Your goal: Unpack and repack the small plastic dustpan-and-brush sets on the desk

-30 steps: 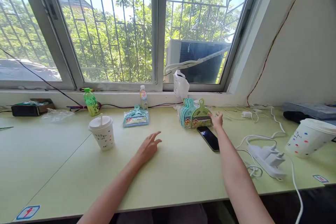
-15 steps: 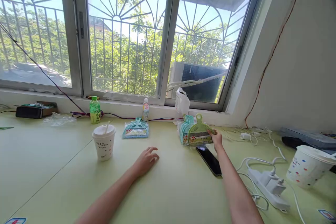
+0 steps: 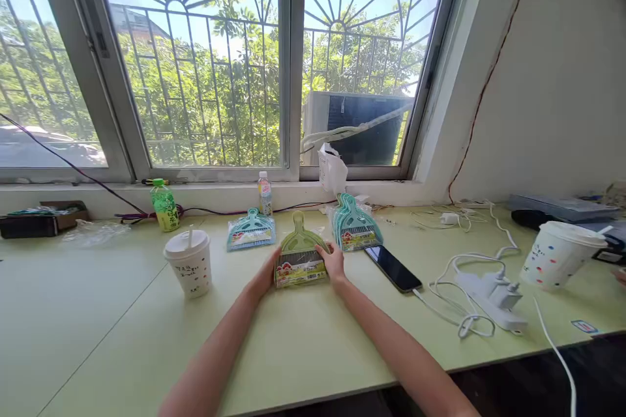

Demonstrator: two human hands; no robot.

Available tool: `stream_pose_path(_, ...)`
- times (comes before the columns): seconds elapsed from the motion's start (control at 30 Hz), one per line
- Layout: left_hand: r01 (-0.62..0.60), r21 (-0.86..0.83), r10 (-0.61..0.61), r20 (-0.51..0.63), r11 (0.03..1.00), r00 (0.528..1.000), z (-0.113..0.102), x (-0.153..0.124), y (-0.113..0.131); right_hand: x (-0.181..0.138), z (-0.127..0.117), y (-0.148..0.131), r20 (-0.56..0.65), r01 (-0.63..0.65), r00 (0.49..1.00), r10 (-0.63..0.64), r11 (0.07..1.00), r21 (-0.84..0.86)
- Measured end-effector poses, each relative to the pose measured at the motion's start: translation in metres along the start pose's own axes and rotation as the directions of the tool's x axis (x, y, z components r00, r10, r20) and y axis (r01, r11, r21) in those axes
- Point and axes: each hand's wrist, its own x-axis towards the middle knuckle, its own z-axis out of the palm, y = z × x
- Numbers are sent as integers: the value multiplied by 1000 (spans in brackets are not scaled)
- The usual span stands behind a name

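Half a second ago the green plastic dustpan set (image 3: pixel 299 260), sealed in a clear wrapper with a printed label, stood at the front of the stack of teal plastic dustpan sets (image 3: pixel 355 229), pinched only by the right hand (image 3: pixel 334 260). The left hand (image 3: pixel 267 273) lay loose and open on the pale green tabletop (image 3: pixel 122 339). The green set has since come away from the stack. It now lies flat at mid-table, handle pointing to 12 o'clock, with a hand on each side.

The left hand's fingers are curled together against the pack's 9 o'clock edge. The right hand's thumb rests on its upper corner, and the other fingers close on the 3 o'clock edge, so both hands are clamped on the pack.

From the pack, the stack is near at 2 o'clock and a single teal dustpan set (image 3: pixel 251 234) lies near at 10 o'clock. A lidded white paper cup with a straw (image 3: pixel 188 264) stands at 9 o'clock, and a black smartphone (image 3: pixel 392 267) lies at 3 o'clock.
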Motion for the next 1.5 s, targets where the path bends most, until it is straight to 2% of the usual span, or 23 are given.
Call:
stream_pose_path(0.07,-13,63,18,-74,998,997,-2,-2,-2,-9,2,6,-2,60,998,-61,994,-94)
stream_pose_path(0.13,-40,64,48,-132,997,990,-2,-3,-5,-18,-2,1,-23,211,975,-220,957,-196)
stream_pose_path(0.2,-67,15,69,-173,998,983,-1,-1,-8,-27,-6,-12,-6,401,906,-424,861,-315)
stream_pose_path(0.27,-87,-23,80,-212,996,974,-2,1,-10,-35,-7,-24,99,537,832,-546,747,-393)
stream_pose_path(0.33,-105,-49,89,-259,993,962,-4,4,-11,-42,-5,-30,293,612,790,-538,681,-401)
stream_pose_path(0.4,-120,-62,94,-320,991,943,-7,6,-11,-46,-1,-28,474,616,773,-423,682,-395)
stream_pose_path(0.47,-130,-70,96,-366,989,926,-9,7,-10,-46,3,-22,548,571,776,-311,714,-404)
stream_pose_path(0.57,-148,-97,102,-376,984,921,-10,6,-7,-41,5,-12,492,450,837,-241,814,-366)
stream_pose_path(0.67,-177,-139,119,-352,974,928,-8,4,-3,-35,3,-8,398,207,912,-101,951,-232)
stream_pose_path(0.73,-176,-160,117,-327,971,938,-7,2,-1,-31,1,-6,350,55,937,-6,990,-128)
stream_pose_path(0.87,-94,-61,76,-244,994,967,-8,0,0,-24,2,0,236,-54,971,35,996,77)
stream_pose_path(0.97,-3,30,8,-165,1000,986,-10,3,-1,-21,3,3,163,-103,985,61,958,267)
stream_pose_path(1.03,51,32,-45,-183,998,982,-11,7,-3,-20,2,3,159,-160,981,110,924,346)
stream_pose_path(1.13,69,16,-59,-337,998,939,-16,13,-4,-21,-1,-3,192,-245,964,185,897,369)
stream_pose_path(1.27,-54,-4,44,-524,999,851,-24,15,1,-23,-2,-15,281,-257,945,164,907,335)
stream_pose_path(1.37,-112,28,107,-586,993,803,-27,13,3,-21,-3,-20,340,-270,926,163,916,298)
stream_pose_path(1.5,-164,169,234,-619,972,750,-28,9,8,-15,-13,-21,373,-301,907,193,918,257)
